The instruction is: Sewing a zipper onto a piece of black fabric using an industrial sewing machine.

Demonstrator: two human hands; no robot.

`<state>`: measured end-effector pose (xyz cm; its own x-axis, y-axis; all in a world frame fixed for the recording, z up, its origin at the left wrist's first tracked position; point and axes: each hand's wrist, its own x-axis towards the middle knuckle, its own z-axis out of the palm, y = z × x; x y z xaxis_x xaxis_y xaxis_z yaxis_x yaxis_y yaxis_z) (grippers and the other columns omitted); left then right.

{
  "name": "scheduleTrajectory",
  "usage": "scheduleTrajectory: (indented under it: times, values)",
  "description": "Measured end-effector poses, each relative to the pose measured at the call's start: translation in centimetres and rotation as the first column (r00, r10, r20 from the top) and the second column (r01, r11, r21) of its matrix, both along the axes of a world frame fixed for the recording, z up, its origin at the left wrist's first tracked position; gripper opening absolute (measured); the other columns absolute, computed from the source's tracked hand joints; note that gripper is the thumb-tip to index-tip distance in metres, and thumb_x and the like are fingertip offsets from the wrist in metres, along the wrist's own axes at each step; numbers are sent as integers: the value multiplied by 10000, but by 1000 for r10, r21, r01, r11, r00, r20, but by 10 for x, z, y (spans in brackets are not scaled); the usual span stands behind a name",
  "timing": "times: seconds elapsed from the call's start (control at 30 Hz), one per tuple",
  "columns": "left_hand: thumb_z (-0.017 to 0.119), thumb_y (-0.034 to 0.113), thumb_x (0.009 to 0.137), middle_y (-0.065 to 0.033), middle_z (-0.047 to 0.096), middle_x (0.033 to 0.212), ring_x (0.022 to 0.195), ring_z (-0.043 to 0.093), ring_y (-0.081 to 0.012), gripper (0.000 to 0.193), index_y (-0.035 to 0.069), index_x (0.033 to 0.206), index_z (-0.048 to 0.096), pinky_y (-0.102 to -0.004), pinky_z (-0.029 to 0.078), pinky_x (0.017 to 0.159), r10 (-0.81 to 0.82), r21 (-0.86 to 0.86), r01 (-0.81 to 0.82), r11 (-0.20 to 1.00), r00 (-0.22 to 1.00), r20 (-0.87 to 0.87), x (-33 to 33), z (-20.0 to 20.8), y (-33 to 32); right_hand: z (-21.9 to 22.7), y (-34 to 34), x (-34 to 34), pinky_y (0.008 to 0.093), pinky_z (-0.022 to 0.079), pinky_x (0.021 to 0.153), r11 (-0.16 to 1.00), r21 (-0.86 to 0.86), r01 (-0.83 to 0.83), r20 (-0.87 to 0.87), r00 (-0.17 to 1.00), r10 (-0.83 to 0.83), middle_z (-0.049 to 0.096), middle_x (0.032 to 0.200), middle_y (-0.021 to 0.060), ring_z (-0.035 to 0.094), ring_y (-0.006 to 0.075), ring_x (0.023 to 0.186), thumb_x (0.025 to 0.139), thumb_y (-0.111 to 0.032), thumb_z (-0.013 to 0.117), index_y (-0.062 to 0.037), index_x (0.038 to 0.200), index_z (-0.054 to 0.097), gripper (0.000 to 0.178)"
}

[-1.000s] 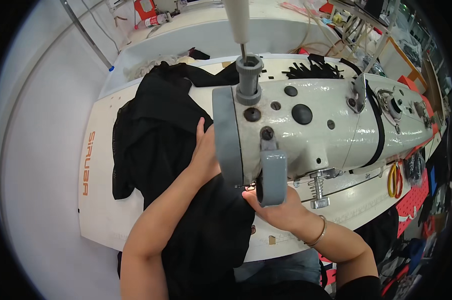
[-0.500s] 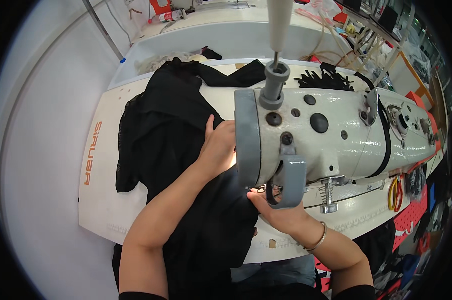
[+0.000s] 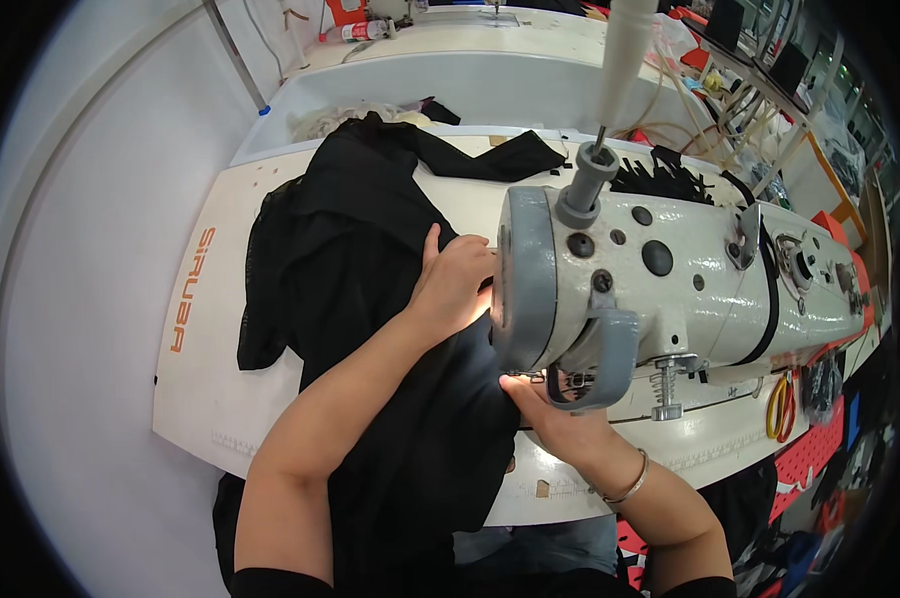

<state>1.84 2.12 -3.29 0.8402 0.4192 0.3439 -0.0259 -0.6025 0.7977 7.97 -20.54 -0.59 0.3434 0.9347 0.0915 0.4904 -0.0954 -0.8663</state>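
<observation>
Watching from a distance through the head camera, I saw the black cloth spread on the white counter, at the left end of the sewing machine. Taking this end as the centre of the clock, the cloth reached from ten o'clock down to seven. It lay outside the body of the machine, I think so that its bulk would not crowd the space under the arm.

The hands were apart from each other. The left hand rested on the cloth at nine o'clock, one finger stretched out, probably to hold the fabric flat; the machine covered its other fingertips. The right hand was at five o'clock, one digit by the cloth's edge, perhaps to guide it, with the other fingers hidden below the grey lever. For both, I could not tell whether they pinched the cloth.

The cloth looked matte and soft, with loose folds in its upper part and a smoother area near the right hand. Its outer left border seemed thin, almost see-through. A narrow piece pointed toward twelve o'clock, and the lower part went over the near edge of the counter.
</observation>
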Motion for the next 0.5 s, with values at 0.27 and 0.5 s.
scheduleTrajectory:
  times: [0.27, 0.5]
  values:
    - [724, 161, 706, -25, 604, 912, 1101, 545, -228, 135, 157, 831, 675, -653, 214, 1056, 211, 493, -168, 854, 977, -33, -2, 28, -16, 1, -9, 8, 323, 491, 865, 983, 111, -147, 602, 797, 51, 688, 1036, 57, 656, 208, 945, 758, -76, 639, -103, 1065, 668, 310]
    - [732, 161, 712, -4, 587, 850, 1039, 550, -195, 120, 128, 787, 644, -653, 218, 1058, 242, 490, -224, 842, 970, 27, -3, 24, -20, 4, -8, 2, 326, 484, 860, 994, 85, -70, 536, 844, 13, 676, 1041, 43, 659, 210, 912, 727, -55, 615, -114, 1003, 674, 288]
